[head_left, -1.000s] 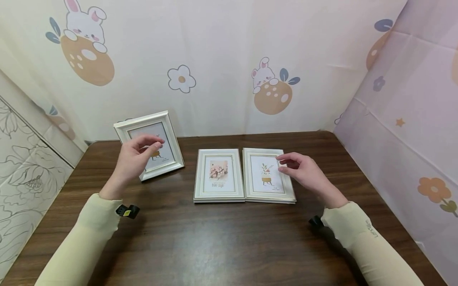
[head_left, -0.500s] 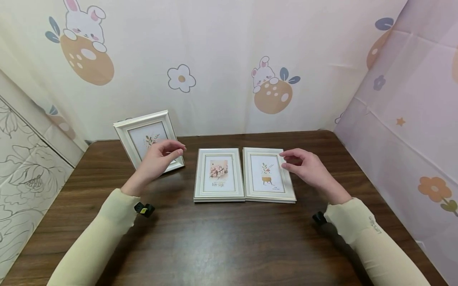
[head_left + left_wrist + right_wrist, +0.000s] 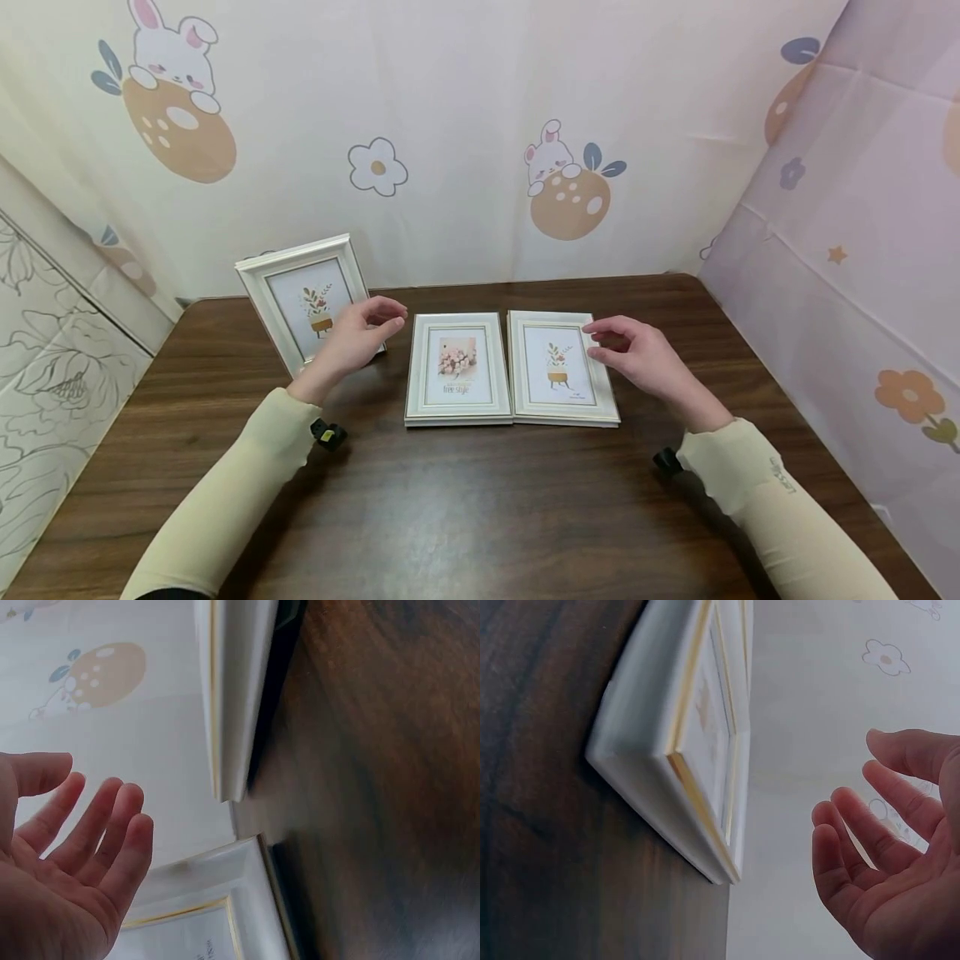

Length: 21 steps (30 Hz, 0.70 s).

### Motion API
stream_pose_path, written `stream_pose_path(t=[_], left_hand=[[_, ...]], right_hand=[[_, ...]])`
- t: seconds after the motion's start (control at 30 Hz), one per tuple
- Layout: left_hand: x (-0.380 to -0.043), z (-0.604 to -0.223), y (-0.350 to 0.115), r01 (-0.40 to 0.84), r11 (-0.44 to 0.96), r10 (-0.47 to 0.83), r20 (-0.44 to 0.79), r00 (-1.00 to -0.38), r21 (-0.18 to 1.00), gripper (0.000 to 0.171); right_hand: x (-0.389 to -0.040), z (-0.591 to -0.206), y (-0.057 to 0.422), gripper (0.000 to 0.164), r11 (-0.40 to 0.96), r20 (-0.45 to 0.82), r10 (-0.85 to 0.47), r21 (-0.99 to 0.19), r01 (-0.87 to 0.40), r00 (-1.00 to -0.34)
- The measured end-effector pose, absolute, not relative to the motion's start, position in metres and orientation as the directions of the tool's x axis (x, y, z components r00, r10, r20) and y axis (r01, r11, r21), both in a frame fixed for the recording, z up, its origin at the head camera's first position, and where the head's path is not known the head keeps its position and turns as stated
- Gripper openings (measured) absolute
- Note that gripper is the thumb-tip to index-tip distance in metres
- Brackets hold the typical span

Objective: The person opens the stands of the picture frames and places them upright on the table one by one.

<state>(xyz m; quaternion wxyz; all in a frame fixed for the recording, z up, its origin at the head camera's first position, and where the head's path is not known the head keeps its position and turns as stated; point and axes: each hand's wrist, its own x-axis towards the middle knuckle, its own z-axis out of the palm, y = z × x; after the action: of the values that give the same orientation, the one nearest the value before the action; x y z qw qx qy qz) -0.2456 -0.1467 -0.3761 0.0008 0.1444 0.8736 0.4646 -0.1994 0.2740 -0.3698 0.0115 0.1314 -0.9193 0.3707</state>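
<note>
My left hand (image 3: 358,337) hovers between two white picture frames with its fingers loosely bent and nothing in them. Behind it a picture frame (image 3: 279,292) with a potted-plant print stands upright, leaning back; the hand hides its lower right corner. In the left wrist view the fingers (image 3: 124,855) curve apart from the thumb. A picture frame with a pink-flower print (image 3: 459,371) lies flat at the middle. Right beside it lies another picture frame (image 3: 551,400) with a plant print. My right hand (image 3: 637,354) overlaps its right edge in the head view, its relaxed fingers (image 3: 877,832) holding nothing.
Everything stands on a dark brown wooden table (image 3: 450,508). A curtain (image 3: 450,233) printed with rabbits and flowers hangs behind it and runs along the right side. Small black cameras (image 3: 328,435) are strapped at both wrists.
My left hand has moved right, away from the front of the standing picture frame, uncovering its print. The right hand has barely shifted, and the picture frames lie as before.
</note>
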Motion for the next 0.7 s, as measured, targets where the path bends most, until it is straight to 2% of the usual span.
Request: stream_pose_path(t=[0.37,0.7], left_hand=[[-0.256,-0.388,-0.131,0.172,0.616,0.223,0.039,-0.974,0.769,0.028],[-0.267,-0.394,-0.116,0.142,0.699,0.243,-0.046,-0.969,0.701,0.039]], right_hand=[[-0.194,-0.380,0.266,0.032,0.687,0.088,-0.269,-0.680,-0.255,-0.959],[-0.187,-0.388,0.253,0.030,0.645,0.108,-0.351,-0.693,-0.323,-0.930]])
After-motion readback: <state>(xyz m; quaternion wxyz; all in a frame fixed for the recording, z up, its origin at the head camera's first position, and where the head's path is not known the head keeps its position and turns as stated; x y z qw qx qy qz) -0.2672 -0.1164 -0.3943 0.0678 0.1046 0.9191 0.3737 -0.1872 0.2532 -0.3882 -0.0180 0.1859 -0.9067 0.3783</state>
